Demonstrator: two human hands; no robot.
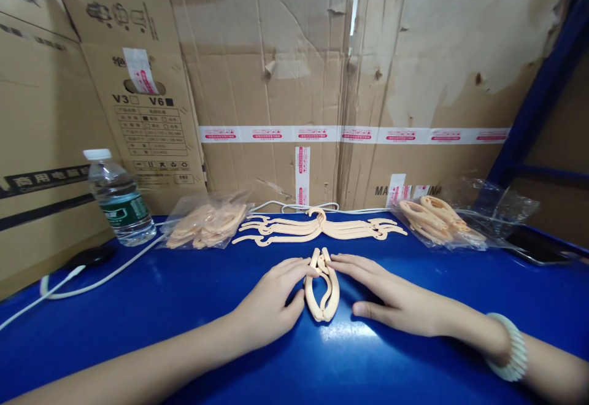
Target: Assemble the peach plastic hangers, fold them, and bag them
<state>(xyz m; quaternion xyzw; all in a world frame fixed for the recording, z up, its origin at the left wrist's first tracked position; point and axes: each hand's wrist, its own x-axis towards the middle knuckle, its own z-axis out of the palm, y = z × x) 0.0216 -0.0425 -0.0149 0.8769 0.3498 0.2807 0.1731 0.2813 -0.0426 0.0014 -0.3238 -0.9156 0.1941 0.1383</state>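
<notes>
A folded peach-coloured plastic clothes hanger [335, 294] lies on the blue table in front of me, its two arms side by side and its hook tucked between them. My left hand [275, 297] is at its left side, fingers stretched out with the tips touching the upper left arm and the thumb apart below. On the other side, my right hand [396, 294] lies open, fingertips at the upper right arm and thumb spread away. Just beyond, several unfolded hangers [350, 229] of the same colour lie stacked, hooks pointing away from me.
Clear plastic bags of folded hangers lie at the left [207, 226] and right [435, 221]. A water bottle [122, 199], a white cable [105, 276] and a black device [92, 256] are at left, a phone [536, 248] at far right. Cardboard sheets [276, 86] wall the back.
</notes>
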